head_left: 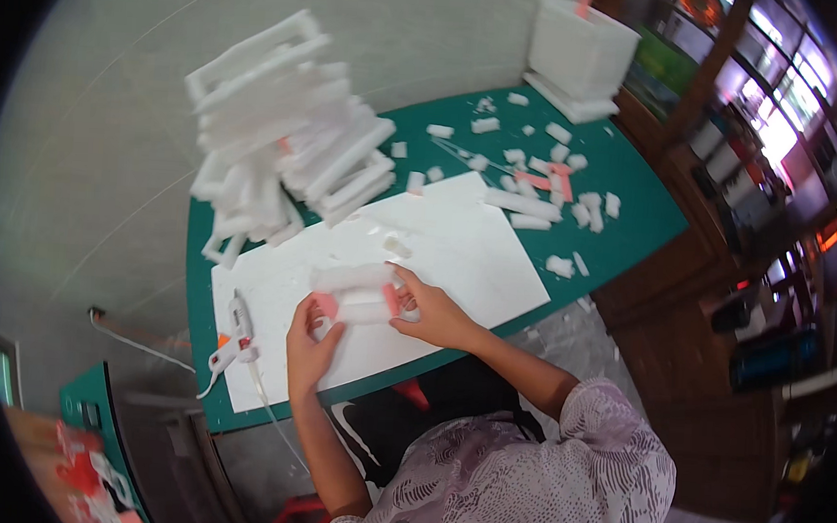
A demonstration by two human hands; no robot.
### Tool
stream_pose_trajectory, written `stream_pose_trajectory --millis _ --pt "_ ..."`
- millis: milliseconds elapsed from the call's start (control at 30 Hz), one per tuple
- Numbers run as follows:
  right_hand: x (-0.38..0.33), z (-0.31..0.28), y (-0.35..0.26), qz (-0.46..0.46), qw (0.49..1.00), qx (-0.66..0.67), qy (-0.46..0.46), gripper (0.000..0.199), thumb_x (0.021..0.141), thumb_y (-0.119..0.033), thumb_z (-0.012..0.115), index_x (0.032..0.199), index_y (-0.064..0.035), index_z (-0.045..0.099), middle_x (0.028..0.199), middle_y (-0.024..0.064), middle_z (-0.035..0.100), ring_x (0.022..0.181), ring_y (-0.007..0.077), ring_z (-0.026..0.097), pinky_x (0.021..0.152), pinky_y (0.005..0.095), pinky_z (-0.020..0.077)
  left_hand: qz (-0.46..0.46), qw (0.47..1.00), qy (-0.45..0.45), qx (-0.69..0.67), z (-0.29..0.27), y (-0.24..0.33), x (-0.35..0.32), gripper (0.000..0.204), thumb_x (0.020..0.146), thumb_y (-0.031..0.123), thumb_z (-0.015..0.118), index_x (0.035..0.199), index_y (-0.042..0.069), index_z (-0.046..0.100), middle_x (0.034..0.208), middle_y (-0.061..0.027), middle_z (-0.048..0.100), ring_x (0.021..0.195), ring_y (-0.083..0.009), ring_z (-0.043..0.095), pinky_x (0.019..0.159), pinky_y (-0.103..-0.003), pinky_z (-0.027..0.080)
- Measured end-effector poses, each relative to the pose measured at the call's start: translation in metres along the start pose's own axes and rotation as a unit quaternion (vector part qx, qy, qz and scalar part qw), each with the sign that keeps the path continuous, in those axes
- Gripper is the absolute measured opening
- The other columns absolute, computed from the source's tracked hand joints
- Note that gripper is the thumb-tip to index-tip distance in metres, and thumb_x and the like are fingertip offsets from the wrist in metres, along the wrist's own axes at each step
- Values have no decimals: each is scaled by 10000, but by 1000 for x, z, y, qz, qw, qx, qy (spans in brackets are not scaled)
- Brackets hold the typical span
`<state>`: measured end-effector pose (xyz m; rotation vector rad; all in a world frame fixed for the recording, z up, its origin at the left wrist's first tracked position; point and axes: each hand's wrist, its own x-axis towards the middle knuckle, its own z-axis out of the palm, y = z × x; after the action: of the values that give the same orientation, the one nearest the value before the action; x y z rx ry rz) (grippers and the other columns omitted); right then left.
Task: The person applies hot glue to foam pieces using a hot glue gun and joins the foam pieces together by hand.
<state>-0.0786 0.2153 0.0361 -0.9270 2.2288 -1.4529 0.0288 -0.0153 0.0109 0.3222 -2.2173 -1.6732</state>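
Between my hands is a small rectangular foam frame (355,277), made of two white foam bars joined at the ends by pink pieces. My left hand (312,343) is closed round its left end, with fingers and thumb against the pink piece and the lower bar. At the opposite end, my right hand (427,310) grips the other pink piece, its fingers curled partly out of sight. The frame is just over a white sheet (459,230). To the left of my left hand, a white hot glue gun (238,339) lies on the sheet's edge, its cord trailing off the table.
A tall, uneven pile of white foam frames (274,123) stands at the back left. Several loose foam pieces (523,203) and a pink foam part (559,181) lie scattered on the green table (637,213). A large white foam block (580,56) occupies the far right corner.
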Motion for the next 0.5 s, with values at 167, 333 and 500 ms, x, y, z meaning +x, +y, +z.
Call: stream_pose_trajectory --millis 167,333,500 --pt "-13 -20 4 18 992 124 -25 866 822 -87 769 1538 -60 282 1047 133 663 942 187 643 899 305 522 -28 985 -75 -150 15 10 -5 683 814 -60 715 1420 -17 403 1277 -164 601 1177 -206 579 993 -323 476" --pt "-20 -27 9 41 967 249 -47 855 839 -39 764 1542 -73 279 1109 128 645 971 168 626 918 297 512 -79 971 -107 -199 13 30 -10 640 820 -75 700 1392 -11 421 1202 -149 647 1080 -168 631 953 -275 494" --pt "-15 -22 3 23 960 268 -77 839 859 -65 767 1541 -80 279 1201 141 608 1057 165 595 917 296 509 -68 977 -29 -198 -11 30 -9 615 837 -44 707 1388 -8 436 1167 -145 673 1037 -157 645 937 -269 493"
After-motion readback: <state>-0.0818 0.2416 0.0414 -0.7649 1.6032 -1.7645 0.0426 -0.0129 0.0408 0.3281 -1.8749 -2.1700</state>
